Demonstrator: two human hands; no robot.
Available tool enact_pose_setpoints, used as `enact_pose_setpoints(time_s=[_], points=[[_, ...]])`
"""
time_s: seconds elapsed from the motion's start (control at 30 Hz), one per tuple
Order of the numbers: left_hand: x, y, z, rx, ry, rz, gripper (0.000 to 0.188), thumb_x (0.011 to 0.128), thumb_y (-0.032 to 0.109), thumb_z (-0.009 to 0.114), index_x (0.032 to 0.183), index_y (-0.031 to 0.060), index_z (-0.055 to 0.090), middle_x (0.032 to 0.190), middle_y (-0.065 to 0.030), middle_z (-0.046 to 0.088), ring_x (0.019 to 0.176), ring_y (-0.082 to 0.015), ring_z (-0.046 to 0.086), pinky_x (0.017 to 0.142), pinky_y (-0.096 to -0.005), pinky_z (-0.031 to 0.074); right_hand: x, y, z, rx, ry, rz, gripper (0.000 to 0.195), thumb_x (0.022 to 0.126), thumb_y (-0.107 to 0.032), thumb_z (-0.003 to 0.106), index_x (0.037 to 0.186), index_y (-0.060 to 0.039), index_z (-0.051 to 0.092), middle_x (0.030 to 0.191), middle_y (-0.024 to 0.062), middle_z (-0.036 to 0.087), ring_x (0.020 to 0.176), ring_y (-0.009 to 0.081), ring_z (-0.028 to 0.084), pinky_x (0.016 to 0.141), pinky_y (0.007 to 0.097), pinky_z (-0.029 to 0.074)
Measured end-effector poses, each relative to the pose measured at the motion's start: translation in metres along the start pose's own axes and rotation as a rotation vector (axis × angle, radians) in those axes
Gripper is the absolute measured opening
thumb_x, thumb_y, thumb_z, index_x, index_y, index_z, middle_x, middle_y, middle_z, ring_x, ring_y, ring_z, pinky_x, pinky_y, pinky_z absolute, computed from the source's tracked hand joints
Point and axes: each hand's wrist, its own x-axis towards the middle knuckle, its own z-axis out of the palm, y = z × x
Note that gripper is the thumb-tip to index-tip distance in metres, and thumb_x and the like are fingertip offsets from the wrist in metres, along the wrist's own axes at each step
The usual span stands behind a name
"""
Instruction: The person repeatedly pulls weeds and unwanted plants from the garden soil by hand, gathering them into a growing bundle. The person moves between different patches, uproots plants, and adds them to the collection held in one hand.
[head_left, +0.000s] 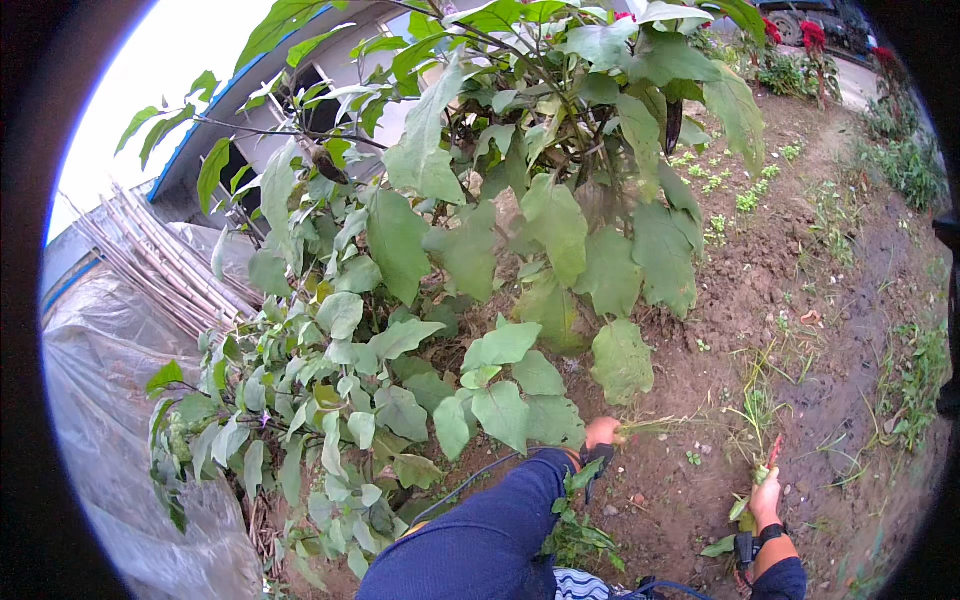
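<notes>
My left hand reaches out low beside the eggplant leaves, its fingers closed on a thin bunch of grass that trails to the right over the soil. To the right, my right hand is closed around a narrow red object, whose kind I cannot make out. Pale green leaves stick out around that fist. Just beyond it stands a tuft of long grass. Tall eggplant plants with broad leaves rise in front of me, one dark fruit hanging among them.
Bamboo poles lean at the left by a plastic sheet. A leafy plant grows close to my left forearm. Small seedlings dot the brown soil. Red flowers stand at the far right. A cable runs along my left arm.
</notes>
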Motion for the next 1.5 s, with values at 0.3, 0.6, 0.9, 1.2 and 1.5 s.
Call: enact_pose_setpoints(time_s=[0.3, 0.6, 0.9, 1.2, 1.5], points=[[-0.014, 0.128, -0.021, -0.453, -0.133, 0.115, 0.032, 0.075, 0.034, 0.061, 0.081, 0.0031, 0.057, 0.060, -0.0002, 0.050, 0.056, -0.0105, 0.047, 0.050, -0.0262, 0.038, 0.021, -0.131, 0.019, 0.145, -0.049, -0.196, 0.037, 0.074, -0.013, 0.057, 0.104, -0.0032, 0.038, 0.081, 0.0212, 0.058, 0.078, 0.0380, 0.057, 0.066, 0.0415, 0.045], [0.004, 0.145, -0.012, -1.484, -0.037, -0.421, 0.043, 0.084, 0.039, 0.048, 0.108, 0.0030, 0.047, 0.102, -0.0087, 0.053, 0.089, -0.0211, 0.052, 0.077, -0.0412, 0.044, 0.005, -0.273, 0.022, 0.291, -0.130, -0.229, 0.039, 0.073, -0.016, 0.062, 0.101, -0.0014, 0.040, 0.079, 0.0202, 0.058, 0.077, 0.0355, 0.058, 0.066, 0.0409, 0.046], [-0.060, 0.232, -0.089, -1.429, -0.139, -0.259, 0.036, 0.079, 0.034, 0.058, 0.102, 0.0063, 0.051, 0.093, -0.0049, 0.057, 0.085, -0.0171, 0.055, 0.076, -0.0361, 0.046, -0.024, -0.308, 0.001, 0.806, -0.340, -0.054, 0.030, 0.088, -0.021, 0.034, 0.104, -0.0024, 0.051, 0.092, 0.0107, 0.057, 0.086, 0.0203, 0.054, 0.076, 0.0340, 0.043], [-0.063, 0.213, -0.119, -0.985, 0.029, -0.308, 0.039, 0.082, 0.039, 0.052, 0.101, 0.0041, 0.055, 0.084, -0.0048, 0.058, 0.069, -0.0124, 0.056, 0.054, -0.0254, 0.046, -0.042, -0.334, -0.042, 1.149, -0.484, -0.526, 0.018, 0.073, 0.000, 0.053, 0.089, -0.0049, 0.045, 0.086, 0.0060, 0.051, 0.080, 0.0143, 0.051, 0.070, 0.0297, 0.046], [-0.089, 0.224, -0.118, -1.135, 0.377, -0.470, 0.034, 0.074, 0.025, 0.065, 0.098, 0.0036, 0.055, 0.082, -0.0037, 0.056, 0.064, -0.0124, 0.053, 0.054, -0.0261, 0.044, -0.074, -0.314, -0.071, 0.906, -0.731, -0.543, 0.077, 0.075, -0.026, 0.053, 0.134, -0.0012, 0.009, 0.123, 0.0259, 0.038, 0.114, 0.0284, 0.039, 0.096, 0.0316, 0.030]])
